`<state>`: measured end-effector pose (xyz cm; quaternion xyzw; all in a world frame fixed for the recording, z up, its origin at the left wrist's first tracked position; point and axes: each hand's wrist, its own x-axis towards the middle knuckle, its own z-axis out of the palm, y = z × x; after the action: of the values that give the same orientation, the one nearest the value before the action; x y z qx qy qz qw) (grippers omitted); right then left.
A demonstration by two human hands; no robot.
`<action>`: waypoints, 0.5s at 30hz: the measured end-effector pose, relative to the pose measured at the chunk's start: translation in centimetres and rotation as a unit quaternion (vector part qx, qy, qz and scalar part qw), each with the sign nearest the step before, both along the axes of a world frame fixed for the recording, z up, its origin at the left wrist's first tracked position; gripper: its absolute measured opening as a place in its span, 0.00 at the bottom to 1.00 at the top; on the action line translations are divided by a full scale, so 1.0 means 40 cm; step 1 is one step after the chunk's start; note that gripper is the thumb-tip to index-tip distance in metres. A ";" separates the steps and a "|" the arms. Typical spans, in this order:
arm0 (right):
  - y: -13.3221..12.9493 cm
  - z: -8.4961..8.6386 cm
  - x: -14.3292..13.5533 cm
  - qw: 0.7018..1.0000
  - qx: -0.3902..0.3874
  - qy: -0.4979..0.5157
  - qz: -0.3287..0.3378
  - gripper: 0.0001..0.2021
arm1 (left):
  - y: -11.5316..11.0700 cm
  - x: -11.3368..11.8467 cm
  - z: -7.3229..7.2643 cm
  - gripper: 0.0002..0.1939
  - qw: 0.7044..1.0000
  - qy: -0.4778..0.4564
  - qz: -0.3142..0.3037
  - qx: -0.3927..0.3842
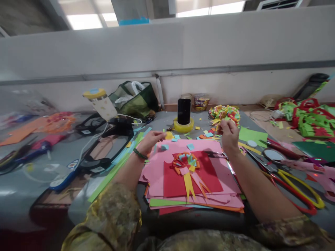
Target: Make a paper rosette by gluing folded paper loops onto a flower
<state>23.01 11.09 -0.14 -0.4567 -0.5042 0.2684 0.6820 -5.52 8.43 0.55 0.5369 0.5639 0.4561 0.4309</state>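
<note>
My left hand (154, 140) is over the back left of the pink paper stack (154, 177), its thumb and fingertips together by a small yellow piece (169, 135). Raised at the back right is my right hand (229, 134), fingers pinched in front of a pile of multicoloured paper strips (234, 113); what they hold is too small to tell. Between my arms, a red sheet (170, 186) lies on the stack, bearing a paper rosette (186, 164) with yellow and pink tails.
A phone (184, 111) stands by a yellow tape roll (184, 126) behind the stack. Scissors with red and yellow handles (300, 186) lie right. At left are a black frame (101, 162), a tumbler (101, 104) and a blue-and-white tool (64, 179).
</note>
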 end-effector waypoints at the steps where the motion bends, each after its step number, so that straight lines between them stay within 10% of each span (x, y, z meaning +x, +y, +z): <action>1: 0.000 0.000 0.000 1.000 0.003 -0.002 -0.006 0.25 | -0.009 0.013 -0.001 0.14 0.999 0.017 -0.028 -0.010; 7: -0.020 0.011 -0.008 0.999 0.013 -0.037 -0.023 0.25 | -0.027 0.063 -0.028 0.10 0.988 0.103 -0.106 -0.046; 15: -0.021 0.014 -0.008 0.995 0.032 -0.083 -0.042 0.19 | -0.007 0.010 -0.007 0.09 0.988 0.152 -0.028 -0.008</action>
<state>22.71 10.27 0.41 -0.4758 -0.5481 0.1844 0.6627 -5.13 8.15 0.28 0.6123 0.6111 0.3526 0.3567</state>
